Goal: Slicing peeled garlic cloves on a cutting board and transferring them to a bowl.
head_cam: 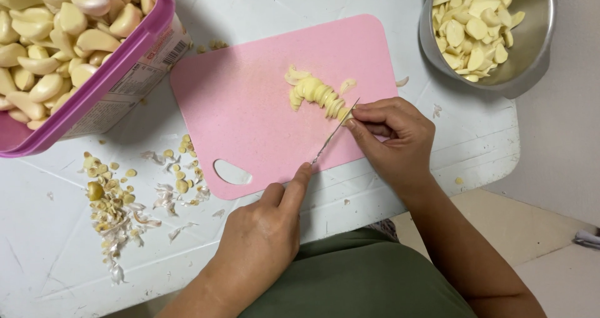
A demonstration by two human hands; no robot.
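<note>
Mid-slice: left hand [265,230] grips the knife [333,134], right hand [394,137] pinches the garlic clove [315,94] mid-board on the pink cutting board [250,105]. Next cut probably needs fingertips backing off.

Pale yellow garlic clove [315,96], peeled and cut into thin slices fanned in a leaning row near the middle of the pink cutting board [250,105]. Slim knife [334,132], blade edge-down against the row's last slice, angled diagonally toward the board's near edge.
</note>
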